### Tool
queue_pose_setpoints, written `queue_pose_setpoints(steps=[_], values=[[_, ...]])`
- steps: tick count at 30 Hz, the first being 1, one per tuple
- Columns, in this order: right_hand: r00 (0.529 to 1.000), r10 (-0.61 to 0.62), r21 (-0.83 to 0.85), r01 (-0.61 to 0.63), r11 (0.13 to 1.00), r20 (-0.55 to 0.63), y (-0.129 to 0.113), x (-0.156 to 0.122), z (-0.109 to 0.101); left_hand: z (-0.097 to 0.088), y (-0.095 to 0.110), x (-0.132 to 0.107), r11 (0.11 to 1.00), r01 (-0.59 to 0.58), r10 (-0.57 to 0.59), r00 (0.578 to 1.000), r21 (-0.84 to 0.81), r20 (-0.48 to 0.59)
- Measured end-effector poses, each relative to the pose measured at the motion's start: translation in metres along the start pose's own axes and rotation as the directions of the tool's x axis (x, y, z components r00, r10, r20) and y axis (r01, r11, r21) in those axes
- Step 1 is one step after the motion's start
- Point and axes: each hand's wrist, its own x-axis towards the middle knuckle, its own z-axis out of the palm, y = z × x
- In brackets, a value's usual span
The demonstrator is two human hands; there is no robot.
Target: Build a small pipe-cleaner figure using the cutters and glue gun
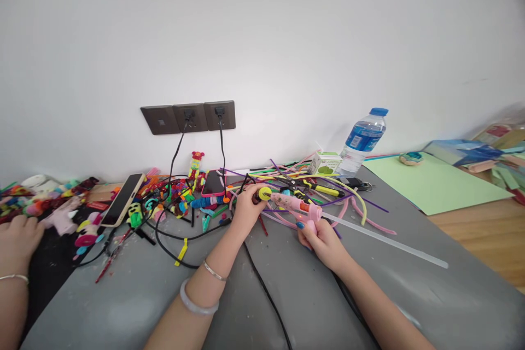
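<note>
My right hand (322,240) is closed round the handle of a pink hot glue gun (296,205), which points left; a long clear glue stick (385,243) sticks out of its back towards the right. My left hand (246,208) pinches a small yellow round piece (264,193) right at the gun's nozzle. Both hands hover over a grey mat (135,306) among loose pipe cleaners (353,197).
Another person's hand (18,235) rests at the far left by small colourful craft figures. Two phones (123,199) and cables lie below the wall sockets (188,117). A water bottle (363,142), a small green carton (325,163) and green paper (430,183) sit right.
</note>
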Motion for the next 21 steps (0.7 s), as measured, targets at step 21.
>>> queue_pose_setpoints(steps=[21], values=[[0.995, 0.007, 0.008, -0.006, 1.000, -0.098, 0.0022, -0.0007, 0.0033, -0.0011, 0.0003, -0.0001, 1.000, 0.011, -0.010, 1.000, 0.019, -0.012]])
